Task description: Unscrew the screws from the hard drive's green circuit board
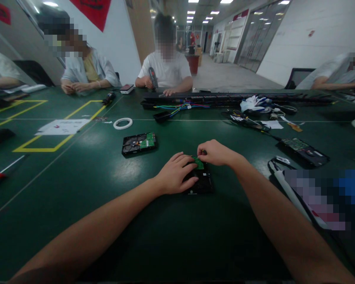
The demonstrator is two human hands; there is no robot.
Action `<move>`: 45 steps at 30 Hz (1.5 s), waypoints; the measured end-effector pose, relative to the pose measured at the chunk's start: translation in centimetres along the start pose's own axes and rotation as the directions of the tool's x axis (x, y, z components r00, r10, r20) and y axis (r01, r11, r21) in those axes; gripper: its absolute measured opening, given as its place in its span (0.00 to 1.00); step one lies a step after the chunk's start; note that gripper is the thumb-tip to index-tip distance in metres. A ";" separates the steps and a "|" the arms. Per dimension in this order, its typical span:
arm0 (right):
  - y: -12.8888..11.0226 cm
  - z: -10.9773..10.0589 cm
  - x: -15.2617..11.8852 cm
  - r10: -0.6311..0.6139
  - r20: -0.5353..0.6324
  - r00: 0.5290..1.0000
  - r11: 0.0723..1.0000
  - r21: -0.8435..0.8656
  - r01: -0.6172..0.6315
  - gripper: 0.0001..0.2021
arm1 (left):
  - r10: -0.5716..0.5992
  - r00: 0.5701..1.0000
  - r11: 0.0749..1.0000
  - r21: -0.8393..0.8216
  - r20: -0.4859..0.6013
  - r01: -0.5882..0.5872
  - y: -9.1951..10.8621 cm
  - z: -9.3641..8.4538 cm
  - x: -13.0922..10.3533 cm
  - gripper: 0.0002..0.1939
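Observation:
A black hard drive (205,183) with a green circuit board (199,163) lies flat on the green table in front of me. Across its left side rests my left hand (177,173), fingers spread and touching the drive. My right hand (214,152) is closed in a pinch at the drive's far right corner, by the circuit board. A small dark thing shows at those fingertips, too little of it to name. Beyond my left hand lies another hard drive (139,144), board side up.
A white tape roll (123,124), paper sheets (62,127) and a red-handled screwdriver (0,175) lie leftward. To the right are a third drive (303,152), white gloves (256,103) and cables. Long black strips (225,98) cross the far side, where several people sit; one holds a power tool (153,77).

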State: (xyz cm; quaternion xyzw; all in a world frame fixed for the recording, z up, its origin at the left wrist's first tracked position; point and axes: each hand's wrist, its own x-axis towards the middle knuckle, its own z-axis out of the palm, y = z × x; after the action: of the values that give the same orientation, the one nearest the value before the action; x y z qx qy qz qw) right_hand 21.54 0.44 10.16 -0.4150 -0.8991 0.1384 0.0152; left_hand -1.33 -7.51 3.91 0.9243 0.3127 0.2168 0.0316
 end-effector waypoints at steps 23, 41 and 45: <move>-0.6 0.5 0.3 0.017 -0.010 1.000 0.997 -0.072 -0.018 0.06 | 0.014 1.000 1.000 -0.005 0.001 -0.014 -0.2 0.1 0.0 0.23; 0.0 1.1 0.5 0.023 -0.005 1.000 1.000 0.016 -0.023 0.06 | 0.018 1.000 0.999 -0.029 0.000 -0.018 -0.4 0.0 0.0 0.23; 0.2 1.0 0.4 0.011 0.005 1.000 1.000 0.028 -0.011 0.06 | 0.021 1.000 0.999 -0.047 0.001 -0.021 -0.6 0.0 -0.1 0.24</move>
State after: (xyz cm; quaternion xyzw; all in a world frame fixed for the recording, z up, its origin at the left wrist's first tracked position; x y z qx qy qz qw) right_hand 21.30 0.67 9.09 -0.4193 -0.8948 0.1520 0.0184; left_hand -1.78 -7.06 3.74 0.9267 0.2976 0.2235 0.0513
